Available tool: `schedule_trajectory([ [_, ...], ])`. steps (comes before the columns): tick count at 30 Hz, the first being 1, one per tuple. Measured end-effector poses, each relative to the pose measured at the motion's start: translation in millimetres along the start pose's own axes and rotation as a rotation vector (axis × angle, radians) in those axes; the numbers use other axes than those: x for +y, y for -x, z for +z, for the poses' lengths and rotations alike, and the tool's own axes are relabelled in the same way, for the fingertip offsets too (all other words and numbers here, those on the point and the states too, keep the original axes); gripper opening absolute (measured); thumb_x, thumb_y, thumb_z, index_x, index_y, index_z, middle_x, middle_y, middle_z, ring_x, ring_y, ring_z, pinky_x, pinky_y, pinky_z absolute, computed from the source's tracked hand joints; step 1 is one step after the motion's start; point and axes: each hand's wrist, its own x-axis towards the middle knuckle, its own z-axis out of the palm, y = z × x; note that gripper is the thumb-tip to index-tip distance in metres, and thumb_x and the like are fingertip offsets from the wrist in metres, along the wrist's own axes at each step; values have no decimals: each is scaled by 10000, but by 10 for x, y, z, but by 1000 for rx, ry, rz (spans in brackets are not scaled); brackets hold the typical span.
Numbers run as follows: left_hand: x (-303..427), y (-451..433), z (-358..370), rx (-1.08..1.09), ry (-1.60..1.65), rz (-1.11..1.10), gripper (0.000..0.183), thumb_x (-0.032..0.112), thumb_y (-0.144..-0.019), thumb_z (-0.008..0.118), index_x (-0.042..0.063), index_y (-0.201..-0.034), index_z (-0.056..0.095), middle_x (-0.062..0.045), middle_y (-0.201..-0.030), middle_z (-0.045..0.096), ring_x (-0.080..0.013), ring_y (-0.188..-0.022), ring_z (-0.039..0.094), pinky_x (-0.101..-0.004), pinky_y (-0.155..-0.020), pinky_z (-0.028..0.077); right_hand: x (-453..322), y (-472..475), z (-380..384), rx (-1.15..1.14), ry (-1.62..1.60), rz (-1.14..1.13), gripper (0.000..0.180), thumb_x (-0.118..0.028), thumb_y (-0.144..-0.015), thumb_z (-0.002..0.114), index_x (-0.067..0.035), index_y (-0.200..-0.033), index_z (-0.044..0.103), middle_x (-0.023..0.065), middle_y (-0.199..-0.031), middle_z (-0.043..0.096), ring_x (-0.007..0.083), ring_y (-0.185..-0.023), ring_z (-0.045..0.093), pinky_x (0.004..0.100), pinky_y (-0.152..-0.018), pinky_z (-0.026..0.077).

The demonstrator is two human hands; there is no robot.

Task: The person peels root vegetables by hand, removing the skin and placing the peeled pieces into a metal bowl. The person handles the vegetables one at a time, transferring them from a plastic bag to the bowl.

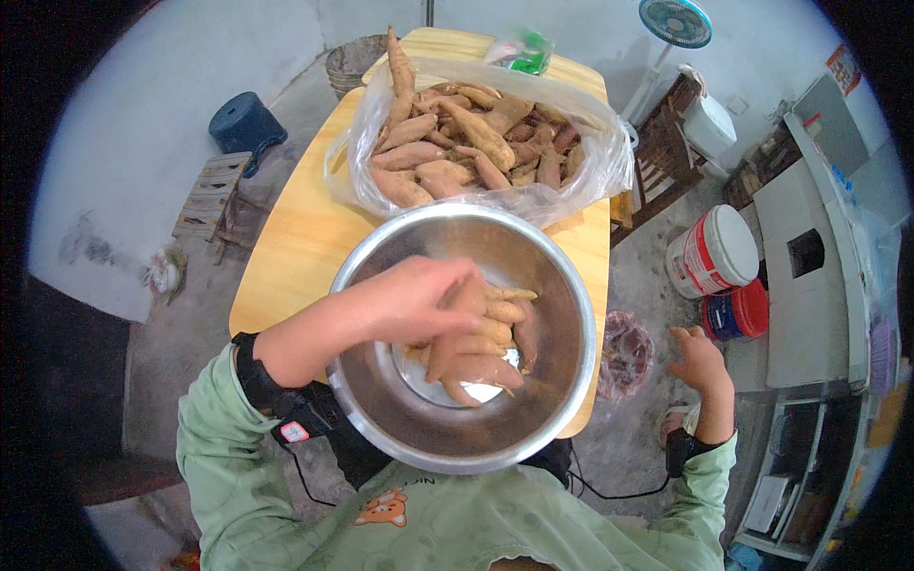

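My left hand (435,296) reaches over a large stainless steel basin (571,400), its fingers bent and blurred by motion. Whether a sweet potato is in its grasp cannot be told. Beneath it, several sweet potatoes (482,370) lie in a loose heap on the basin's shiny bottom. Out to the right, past the table edge, my right hand (700,359) holds nothing and its fingers are apart. Nearest to it is a bin lined with a pinkish plastic bag (627,357). Behind the basin, a clear plastic bag (596,168) gapes around many more sweet potatoes (475,135).
The basin sits at the near end of a wooden table (285,264). A white bucket (714,250) and a red-and-blue bucket (739,314) stand at right. A wooden chair (660,153) and a fan (675,25) are behind. At left are a dark blue stool (246,121) and a slatted wooden seat (212,196).
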Motion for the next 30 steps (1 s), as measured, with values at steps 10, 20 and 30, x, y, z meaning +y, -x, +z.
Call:
schedule_trajectory([
  [10, -329, 47, -245, 96, -133, 178, 346, 164, -794, 672, 50, -1102, 566, -88, -895, 610, -217, -722, 631, -322, -667, 508, -1300, -1775, -586, 128, -196, -529, 155, -45, -776, 620, -8, -926, 627, 140, -840, 606, 294, -775, 593, 365, -683, 474],
  [20, -1000, -176, -1007, 383, -516, 14, 372, 38, -674, 650, 57, -1040, 589, -129, -1156, 513, -315, -1114, 482, -393, -933, 411, -1319, -3363, -69, -291, 354, -271, 300, -156, -793, 583, -112, -1090, 582, 153, -980, 613, 340, -948, 585, 428, -811, 473],
  [30, -1322, -262, -1050, 594, -582, -16, 493, 53, -654, 649, 163, -1131, 596, -214, -1372, 330, -409, -1275, 322, -457, -1067, 284, -1283, -4057, -121, -114, 138, -338, 328, -134, -815, 558, -92, -1139, 569, 182, -1049, 607, 357, -965, 576, 433, -856, 456],
])
